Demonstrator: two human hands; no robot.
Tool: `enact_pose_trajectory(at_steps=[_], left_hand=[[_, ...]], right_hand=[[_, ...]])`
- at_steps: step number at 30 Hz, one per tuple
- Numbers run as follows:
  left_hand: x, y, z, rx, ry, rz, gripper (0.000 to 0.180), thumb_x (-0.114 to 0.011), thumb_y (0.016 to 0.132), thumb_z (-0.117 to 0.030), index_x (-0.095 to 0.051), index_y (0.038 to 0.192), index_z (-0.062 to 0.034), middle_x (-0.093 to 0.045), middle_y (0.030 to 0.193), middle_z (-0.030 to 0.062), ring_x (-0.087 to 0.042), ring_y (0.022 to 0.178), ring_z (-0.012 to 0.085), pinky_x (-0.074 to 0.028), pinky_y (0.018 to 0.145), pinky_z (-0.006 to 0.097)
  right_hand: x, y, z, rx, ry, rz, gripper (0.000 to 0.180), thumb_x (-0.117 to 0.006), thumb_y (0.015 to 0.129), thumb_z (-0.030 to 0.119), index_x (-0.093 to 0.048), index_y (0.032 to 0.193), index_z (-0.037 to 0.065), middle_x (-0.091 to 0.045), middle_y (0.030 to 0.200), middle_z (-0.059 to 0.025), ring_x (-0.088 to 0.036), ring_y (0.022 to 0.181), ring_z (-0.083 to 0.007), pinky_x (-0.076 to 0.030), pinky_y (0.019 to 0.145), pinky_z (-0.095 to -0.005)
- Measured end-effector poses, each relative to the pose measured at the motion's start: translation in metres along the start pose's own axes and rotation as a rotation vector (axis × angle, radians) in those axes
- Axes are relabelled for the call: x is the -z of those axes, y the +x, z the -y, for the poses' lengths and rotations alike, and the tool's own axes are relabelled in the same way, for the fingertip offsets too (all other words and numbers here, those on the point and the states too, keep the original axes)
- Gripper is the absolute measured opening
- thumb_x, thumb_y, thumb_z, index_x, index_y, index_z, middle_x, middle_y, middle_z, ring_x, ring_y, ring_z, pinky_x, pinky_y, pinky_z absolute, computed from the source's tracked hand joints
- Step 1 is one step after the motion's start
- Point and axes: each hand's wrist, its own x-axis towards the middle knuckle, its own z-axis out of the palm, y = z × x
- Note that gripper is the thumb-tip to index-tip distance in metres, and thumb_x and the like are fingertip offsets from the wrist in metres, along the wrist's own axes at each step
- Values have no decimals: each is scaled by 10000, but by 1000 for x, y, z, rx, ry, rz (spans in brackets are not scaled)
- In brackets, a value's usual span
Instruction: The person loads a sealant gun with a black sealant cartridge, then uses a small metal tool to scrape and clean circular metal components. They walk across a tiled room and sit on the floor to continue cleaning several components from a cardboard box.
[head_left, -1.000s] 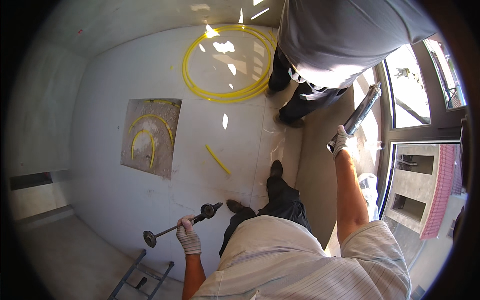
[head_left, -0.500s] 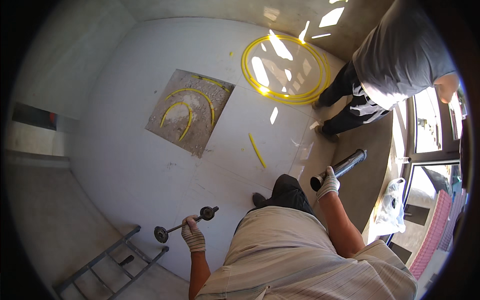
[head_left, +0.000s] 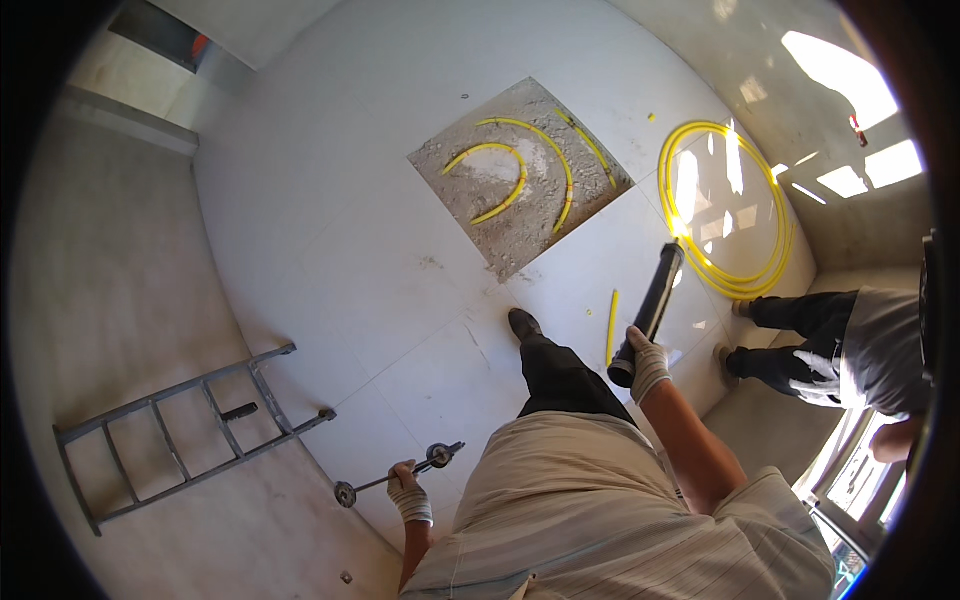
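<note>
Above pale tiled floor [head_left: 330, 290]: right hand [head_left: 650, 364] wraps lower end of black cylindrical tube [head_left: 656, 296], likely stiff, better balanced mid-barrel; left hand [head_left: 408, 492] curled round thin dark disc-tipped rod [head_left: 374, 484], probably rigid.

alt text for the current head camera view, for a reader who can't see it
A person's gloved right hand holds a dark tube, and the gloved left hand holds a thin rod with a disc at one end. Ahead, yellow pipes curve in a square opening in the pale floor; a ladder is at left, a yellow coil and another person at right.
</note>
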Motion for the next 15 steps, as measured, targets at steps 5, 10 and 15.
enact_pose_trajectory(at_steps=[5,10,15], left_hand=[[12,55,52,381,-103,-257,330,-528,1058,-415,-657,1014,-115,-732,997,21,-657,900,174,-512,770,359],[-16,69,54,368,-150,-351,374,-521,1047,-431,-659,1012,-84,-733,983,41,-667,885,193,-515,743,357],[-29,136,49,430,-165,-399,388,-527,1032,-419,-688,988,-69,-738,959,54,-685,829,209,-530,688,368]], right_hand=[[-174,4,35,154,-281,245,341,-830,893,268,-596,1008,48,-620,733,-71,-614,547,-231,-538,475,-386],[-315,-18,90,26,-308,557,381,-837,885,300,-608,1045,41,-661,817,-77,-665,643,-228,-586,563,-377],[-477,-95,125,-186,-51,802,397,-825,889,254,-579,1100,24,-667,878,-122,-693,742,-262,-644,700,-415]])
